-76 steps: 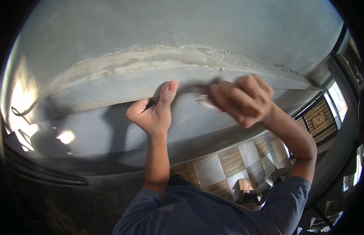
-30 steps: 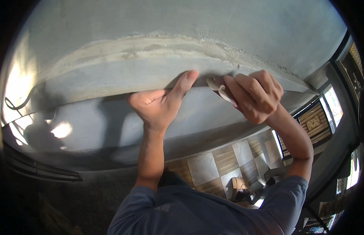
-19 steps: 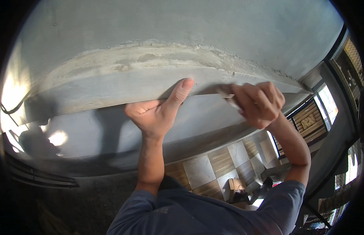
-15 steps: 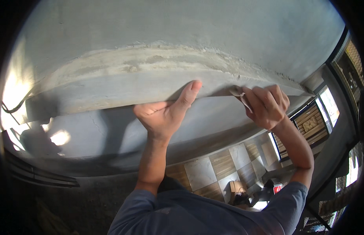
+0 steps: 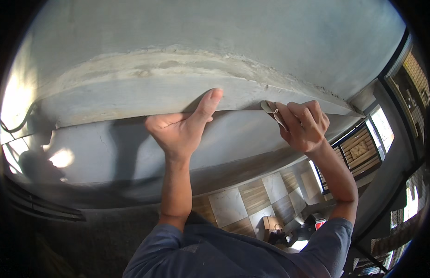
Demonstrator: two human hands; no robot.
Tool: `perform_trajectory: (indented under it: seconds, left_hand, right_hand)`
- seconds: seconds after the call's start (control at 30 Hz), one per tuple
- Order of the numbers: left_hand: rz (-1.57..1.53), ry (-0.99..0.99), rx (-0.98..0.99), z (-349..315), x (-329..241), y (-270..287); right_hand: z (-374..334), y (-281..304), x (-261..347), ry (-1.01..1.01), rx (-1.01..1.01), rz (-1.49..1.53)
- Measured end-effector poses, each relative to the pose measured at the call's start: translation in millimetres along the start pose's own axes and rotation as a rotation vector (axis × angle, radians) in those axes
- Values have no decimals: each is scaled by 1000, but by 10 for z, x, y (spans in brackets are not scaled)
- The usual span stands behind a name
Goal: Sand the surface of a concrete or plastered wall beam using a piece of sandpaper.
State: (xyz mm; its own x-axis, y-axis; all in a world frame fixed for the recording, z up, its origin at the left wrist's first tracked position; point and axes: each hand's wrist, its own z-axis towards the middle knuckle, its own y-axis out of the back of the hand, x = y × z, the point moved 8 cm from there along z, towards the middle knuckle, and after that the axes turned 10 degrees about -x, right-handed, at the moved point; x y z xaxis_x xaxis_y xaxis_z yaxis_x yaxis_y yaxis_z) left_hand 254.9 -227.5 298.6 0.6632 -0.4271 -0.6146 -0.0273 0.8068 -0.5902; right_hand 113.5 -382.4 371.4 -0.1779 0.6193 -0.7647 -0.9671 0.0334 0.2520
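A pale plastered ledge (image 5: 131, 95) runs across the wall in front of me, with a rough band above it. My left hand (image 5: 177, 132) grips its lower edge, thumb up on the front face; the other fingers are mostly hidden behind the edge. Farther right, my right hand (image 5: 308, 125) is closed, fingers bent, around a folded piece of sandpaper (image 5: 276, 116). The sandpaper's curled upper end meets the ledge's lower edge. What lies under my right fingers is hidden.
Below the ledge is a grey wall face (image 5: 233, 134) with shadows. A checkered tile floor (image 5: 229, 206) lies far down, with a cardboard box (image 5: 272, 223) and dark items on it. Dark metal rails (image 5: 43, 204) are at left; a barred window (image 5: 358, 150) is at right.
The whole view has shifted slightly, so ledge and hands appear farther left. Both hands keep about the same places on the ledge. More of the sandpaper's folded edge shows.
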Motion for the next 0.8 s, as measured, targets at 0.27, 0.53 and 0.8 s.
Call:
perform_trajectory:
  seconds: [0.27,0.53,0.8]
  left_hand:
    - [25,-147,90,27,-12,-43]
    - [-15,-112,47,44,3,-66]
    - [73,-70,113,37,14,-55]
  right_hand:
    - [175,-130,110,80,-136,108]
    - [105,-110,27,78,-205,33]
    - [-83,-78,-39,28,-153,-9]
